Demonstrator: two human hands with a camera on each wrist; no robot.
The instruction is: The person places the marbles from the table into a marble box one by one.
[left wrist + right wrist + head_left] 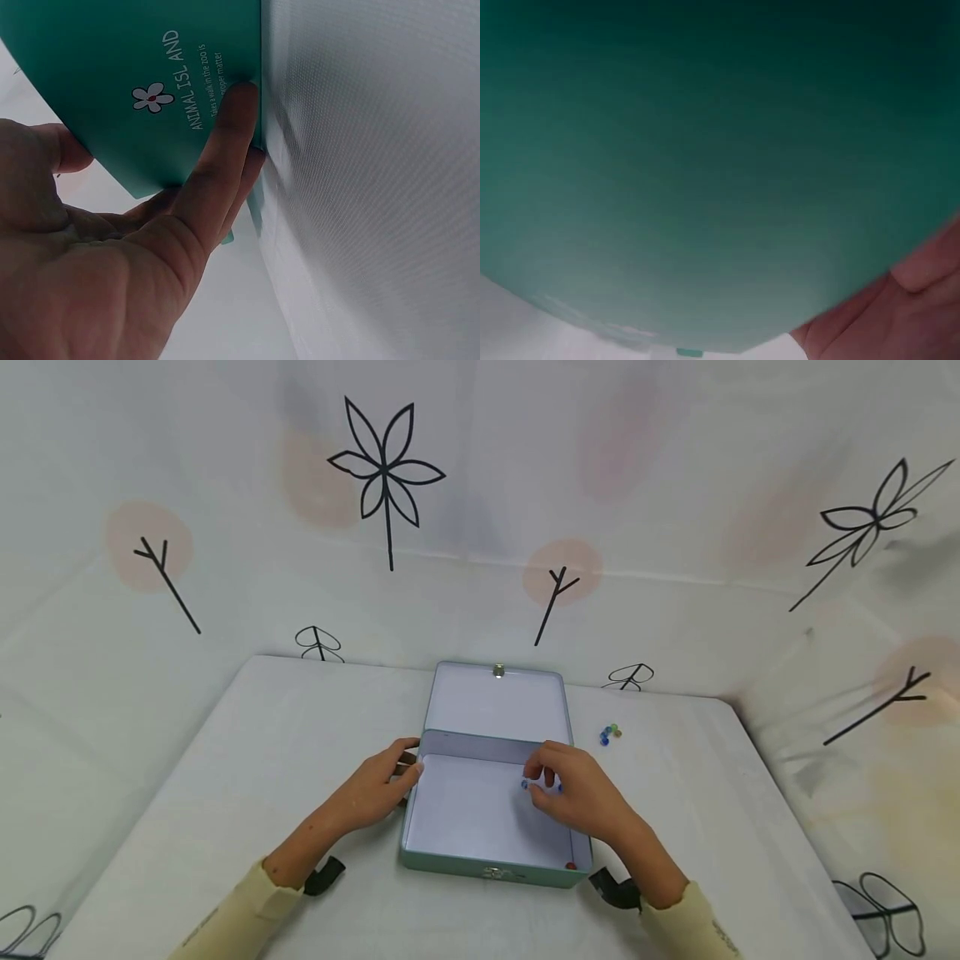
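Note:
A green tin box (491, 862) with a pale lilac inside lies on the table with its lid (498, 702) folded back. My left hand (372, 787) holds the box at its left side, thumb at the rim; in the left wrist view the fingers lie against the printed green wall (142, 45). Over the right half of the box is my right hand (581, 785), its curved thumb and index tips meeting at a small blue marble (524, 784). Another blue marble (560, 787) shows beside the palm. A red marble (571, 866) sits in the near right corner.
Several small blue, green and amber marbles (609, 735) lie on the white table (315, 710) right of the lid. White fabric (480, 510) printed with flowers and twigs hangs behind and around the table. The box's green side (705, 187) fills most of the right wrist view.

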